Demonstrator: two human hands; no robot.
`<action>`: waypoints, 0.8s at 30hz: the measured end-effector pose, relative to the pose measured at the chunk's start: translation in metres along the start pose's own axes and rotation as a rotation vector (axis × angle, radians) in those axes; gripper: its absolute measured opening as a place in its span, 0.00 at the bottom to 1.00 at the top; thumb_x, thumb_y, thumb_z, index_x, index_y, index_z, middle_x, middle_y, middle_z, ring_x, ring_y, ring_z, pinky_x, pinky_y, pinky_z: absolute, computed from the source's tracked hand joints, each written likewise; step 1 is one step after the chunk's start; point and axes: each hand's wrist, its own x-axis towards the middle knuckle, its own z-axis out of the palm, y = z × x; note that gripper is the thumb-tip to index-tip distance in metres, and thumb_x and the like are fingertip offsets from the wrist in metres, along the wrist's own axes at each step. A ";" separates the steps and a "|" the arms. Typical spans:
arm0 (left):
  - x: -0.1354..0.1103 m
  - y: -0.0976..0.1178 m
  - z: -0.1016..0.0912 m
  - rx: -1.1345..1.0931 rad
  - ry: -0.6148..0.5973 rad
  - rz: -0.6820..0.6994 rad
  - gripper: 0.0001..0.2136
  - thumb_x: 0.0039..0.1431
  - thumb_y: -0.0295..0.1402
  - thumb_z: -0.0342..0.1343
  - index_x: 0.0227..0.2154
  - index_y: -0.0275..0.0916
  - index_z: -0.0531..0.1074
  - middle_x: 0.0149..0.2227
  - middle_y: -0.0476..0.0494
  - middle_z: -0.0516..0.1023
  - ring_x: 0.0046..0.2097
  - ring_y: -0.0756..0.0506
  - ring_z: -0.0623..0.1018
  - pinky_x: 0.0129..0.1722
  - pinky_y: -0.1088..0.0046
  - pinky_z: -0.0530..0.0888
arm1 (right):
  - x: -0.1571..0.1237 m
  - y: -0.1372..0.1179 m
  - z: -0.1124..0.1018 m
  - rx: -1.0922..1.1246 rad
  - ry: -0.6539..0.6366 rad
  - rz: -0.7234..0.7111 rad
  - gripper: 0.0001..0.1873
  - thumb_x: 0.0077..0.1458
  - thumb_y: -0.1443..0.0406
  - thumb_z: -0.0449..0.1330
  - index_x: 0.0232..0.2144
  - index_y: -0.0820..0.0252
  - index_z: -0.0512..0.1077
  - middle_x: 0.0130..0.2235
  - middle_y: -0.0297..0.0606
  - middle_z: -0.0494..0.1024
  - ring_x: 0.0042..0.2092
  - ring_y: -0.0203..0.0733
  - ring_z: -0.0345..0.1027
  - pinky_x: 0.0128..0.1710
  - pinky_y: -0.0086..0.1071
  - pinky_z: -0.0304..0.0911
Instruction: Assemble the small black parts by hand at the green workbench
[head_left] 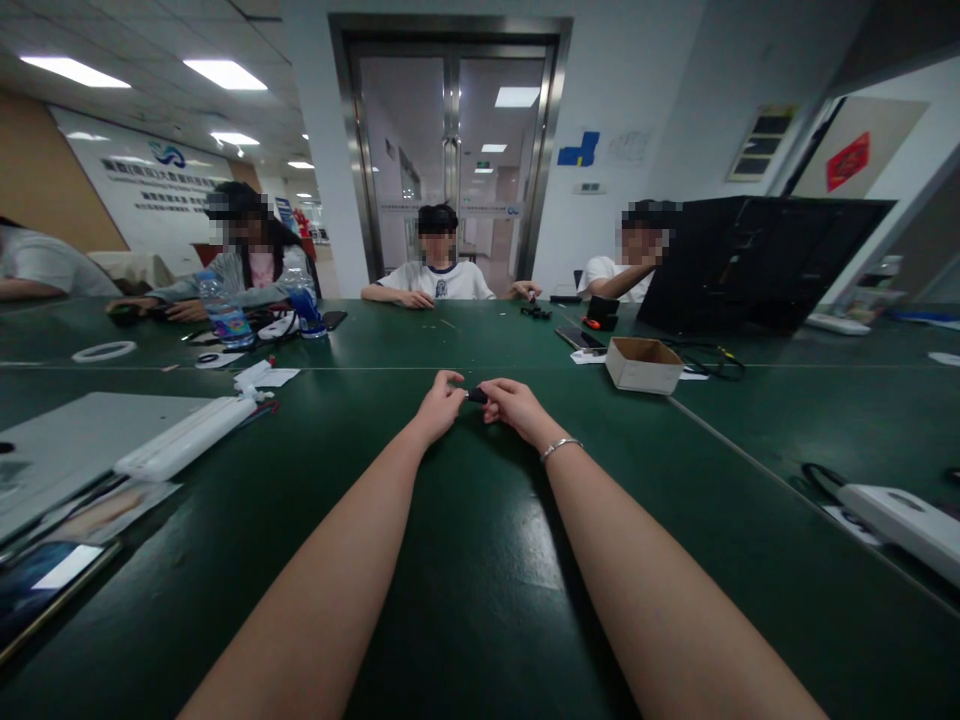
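Note:
Both of my arms reach forward over the dark green table [465,540]. Between my hands is a small black object [477,395] with a short silvery end; its exact kind is too small to make out. The fingers of my right hand [514,408] pinch its black body. At the silvery end, the fingertips of my left hand [441,408] are closed on it or against it, thumb and index finger curled. A silver bracelet [561,448] circles my right wrist.
An open cardboard box [643,366] stands ahead to the right, near a large black monitor [757,262]. Water bottles [225,312], a white power strip [186,438], a laptop [97,430] and a phone [52,590] lie leftward. Several people sit opposite. A white device [904,520] is at right.

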 end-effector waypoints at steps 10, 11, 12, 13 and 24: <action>-0.004 0.004 0.000 -0.019 -0.048 0.032 0.16 0.51 0.30 0.54 0.44 0.41 0.61 0.28 0.51 0.69 0.22 0.54 0.68 0.21 0.80 0.62 | -0.001 -0.002 0.000 0.016 0.000 -0.006 0.04 0.59 0.69 0.57 0.32 0.65 0.69 0.18 0.31 0.69 0.18 0.32 0.65 0.20 0.25 0.68; -0.005 0.006 -0.001 -0.023 -0.063 0.004 0.15 0.53 0.31 0.53 0.44 0.40 0.61 0.28 0.50 0.69 0.22 0.53 0.69 0.20 0.80 0.61 | -0.001 -0.001 0.000 0.016 -0.002 -0.007 0.04 0.59 0.69 0.58 0.32 0.65 0.69 0.18 0.31 0.69 0.18 0.32 0.65 0.20 0.25 0.68; -0.005 0.007 -0.001 -0.024 -0.077 -0.021 0.13 0.55 0.33 0.50 0.44 0.39 0.62 0.27 0.50 0.69 0.21 0.53 0.68 0.19 0.80 0.60 | -0.001 -0.001 0.000 0.015 -0.005 -0.007 0.04 0.59 0.69 0.58 0.32 0.65 0.69 0.18 0.31 0.69 0.18 0.32 0.65 0.20 0.25 0.68; -0.006 0.007 -0.001 -0.023 -0.087 -0.035 0.11 0.58 0.34 0.48 0.43 0.39 0.62 0.25 0.50 0.68 0.20 0.53 0.67 0.19 0.80 0.59 | -0.001 -0.001 0.000 0.013 -0.007 -0.009 0.03 0.59 0.69 0.58 0.32 0.65 0.69 0.18 0.31 0.69 0.18 0.32 0.65 0.20 0.25 0.67; -0.004 0.002 -0.001 0.016 -0.062 0.079 0.11 0.58 0.30 0.48 0.43 0.37 0.65 0.23 0.52 0.67 0.20 0.55 0.65 0.20 0.81 0.60 | -0.003 -0.003 0.001 0.005 0.006 0.014 0.03 0.59 0.71 0.56 0.32 0.65 0.70 0.17 0.31 0.68 0.18 0.32 0.65 0.20 0.24 0.67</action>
